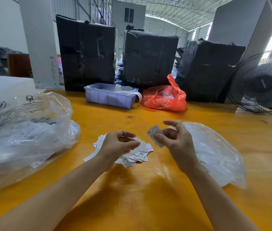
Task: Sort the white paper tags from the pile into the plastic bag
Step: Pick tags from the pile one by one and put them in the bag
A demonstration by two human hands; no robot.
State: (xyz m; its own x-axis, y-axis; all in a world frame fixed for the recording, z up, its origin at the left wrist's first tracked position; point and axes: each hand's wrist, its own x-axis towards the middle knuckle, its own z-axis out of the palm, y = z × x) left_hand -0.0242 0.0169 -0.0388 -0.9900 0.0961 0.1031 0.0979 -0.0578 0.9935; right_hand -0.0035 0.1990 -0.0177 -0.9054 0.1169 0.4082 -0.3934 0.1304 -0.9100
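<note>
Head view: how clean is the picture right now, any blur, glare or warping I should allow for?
Head view: wide-angle warping bows the pillars and roof; bright windows blow out at the far right; the right-side plastic bag is smeared by blur; the tag held by the right hand is soft, print unreadable; the left hand and pile are sharper; arms cast soft shadows on the glossy table.

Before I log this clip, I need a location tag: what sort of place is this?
Probably a garment warehouse or packing workshop. Big black-wrapped bales stand behind the yellow worktable, a high steel-truss roof spans the hall, and a pile of white size tags lies under the hands.
</note>
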